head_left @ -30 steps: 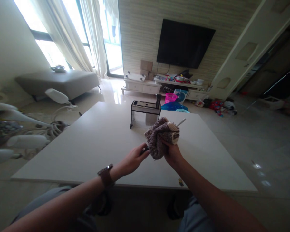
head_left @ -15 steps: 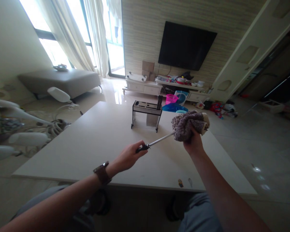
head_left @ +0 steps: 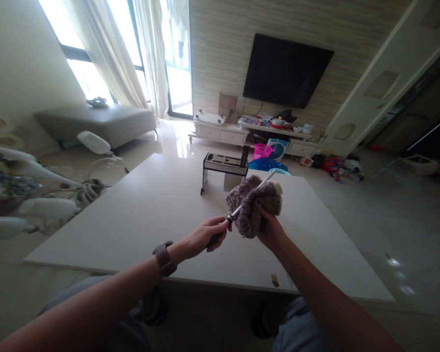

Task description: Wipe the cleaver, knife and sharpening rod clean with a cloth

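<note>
My left hand (head_left: 213,231) is closed round the black handle of a sharpening steel (head_left: 268,177), whose thin metal rod slants up to the right. A bunched, fluffy grey-brown cloth (head_left: 252,211) is in my right hand (head_left: 272,230), closed on it from the lower right. The rod lies along the cloth's folds, and its tip sticks out beyond them. Behind the hands, a knife block (head_left: 223,164) with clear sides stands upright on the white table (head_left: 150,210). One black handle (head_left: 244,154) rises from its right end; the cloth hides its lower right corner.
A small yellow-and-dark sticker-like piece (head_left: 275,280) lies near the table's front edge. Beyond the table are a pink basket (head_left: 262,151) and a blue plastic item (head_left: 266,164). A lamp with white shades (head_left: 49,208) stands at the left.
The cloth has come left and down toward my left hand, along the rod. The rod's far end, hidden before, now shows past the cloth. The knife block stays put.
</note>
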Demonstrator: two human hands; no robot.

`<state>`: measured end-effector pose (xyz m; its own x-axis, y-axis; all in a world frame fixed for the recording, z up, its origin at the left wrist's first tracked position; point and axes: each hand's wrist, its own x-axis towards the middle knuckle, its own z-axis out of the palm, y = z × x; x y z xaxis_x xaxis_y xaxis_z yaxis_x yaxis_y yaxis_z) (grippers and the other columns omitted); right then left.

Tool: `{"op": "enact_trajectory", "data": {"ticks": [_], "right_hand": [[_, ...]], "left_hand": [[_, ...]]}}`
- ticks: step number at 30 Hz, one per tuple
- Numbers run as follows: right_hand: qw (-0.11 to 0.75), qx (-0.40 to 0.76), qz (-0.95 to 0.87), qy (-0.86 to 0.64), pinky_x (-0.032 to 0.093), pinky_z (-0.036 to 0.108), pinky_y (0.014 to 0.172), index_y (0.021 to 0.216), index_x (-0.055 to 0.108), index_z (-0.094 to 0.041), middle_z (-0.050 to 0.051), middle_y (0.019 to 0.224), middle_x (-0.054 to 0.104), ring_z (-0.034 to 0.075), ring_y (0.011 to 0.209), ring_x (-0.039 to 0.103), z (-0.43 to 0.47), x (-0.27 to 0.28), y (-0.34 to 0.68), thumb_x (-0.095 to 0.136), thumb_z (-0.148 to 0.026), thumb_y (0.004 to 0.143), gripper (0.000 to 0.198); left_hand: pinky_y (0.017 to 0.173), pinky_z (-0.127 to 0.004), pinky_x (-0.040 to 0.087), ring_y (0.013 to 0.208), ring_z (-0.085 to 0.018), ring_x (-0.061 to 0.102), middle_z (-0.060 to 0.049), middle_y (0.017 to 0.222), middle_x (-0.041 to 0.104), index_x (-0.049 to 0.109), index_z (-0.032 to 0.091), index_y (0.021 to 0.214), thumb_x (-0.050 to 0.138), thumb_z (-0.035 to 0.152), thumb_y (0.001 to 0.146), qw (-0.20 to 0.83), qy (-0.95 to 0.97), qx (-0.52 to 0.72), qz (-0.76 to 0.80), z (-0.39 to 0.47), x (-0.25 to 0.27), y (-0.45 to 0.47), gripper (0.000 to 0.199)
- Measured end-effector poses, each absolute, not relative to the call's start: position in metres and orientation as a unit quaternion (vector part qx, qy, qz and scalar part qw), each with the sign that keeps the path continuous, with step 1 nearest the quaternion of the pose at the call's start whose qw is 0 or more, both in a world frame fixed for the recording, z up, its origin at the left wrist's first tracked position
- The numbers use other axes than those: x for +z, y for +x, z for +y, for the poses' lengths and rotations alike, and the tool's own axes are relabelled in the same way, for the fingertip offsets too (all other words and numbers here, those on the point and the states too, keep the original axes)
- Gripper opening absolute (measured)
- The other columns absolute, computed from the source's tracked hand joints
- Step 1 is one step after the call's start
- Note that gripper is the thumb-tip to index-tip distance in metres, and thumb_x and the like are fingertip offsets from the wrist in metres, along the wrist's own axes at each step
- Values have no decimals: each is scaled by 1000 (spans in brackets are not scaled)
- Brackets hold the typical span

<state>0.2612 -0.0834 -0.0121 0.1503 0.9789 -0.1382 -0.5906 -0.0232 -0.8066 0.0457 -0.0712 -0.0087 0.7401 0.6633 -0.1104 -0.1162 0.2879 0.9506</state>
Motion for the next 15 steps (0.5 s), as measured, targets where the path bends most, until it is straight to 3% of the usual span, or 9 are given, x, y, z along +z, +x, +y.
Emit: {"op": "enact_trajectory", "data": {"ticks": [7, 15], "right_hand": [[678, 547, -274, -408, 48, 56, 113, 113, 73, -24, 4, 115, 79, 32, 119, 69, -91, -22, 231, 95, -20, 54, 64], [698, 527, -260, -409, 48, 55, 113, 119, 69, -23, 5, 121, 77, 29, 114, 70, -88, -31, 229, 95, -22, 53, 71]], "left_hand": [[35, -18, 31, 39, -7, 40, 6, 53, 48, 53, 18, 82, 61, 44, 89, 724, 595, 228, 264, -67, -33, 51, 28], [37, -19, 28, 40, -7, 35, 8, 52, 44, 50, 19, 78, 57, 44, 88, 654, 647, 233, 315, -69, -35, 51, 28]]}}
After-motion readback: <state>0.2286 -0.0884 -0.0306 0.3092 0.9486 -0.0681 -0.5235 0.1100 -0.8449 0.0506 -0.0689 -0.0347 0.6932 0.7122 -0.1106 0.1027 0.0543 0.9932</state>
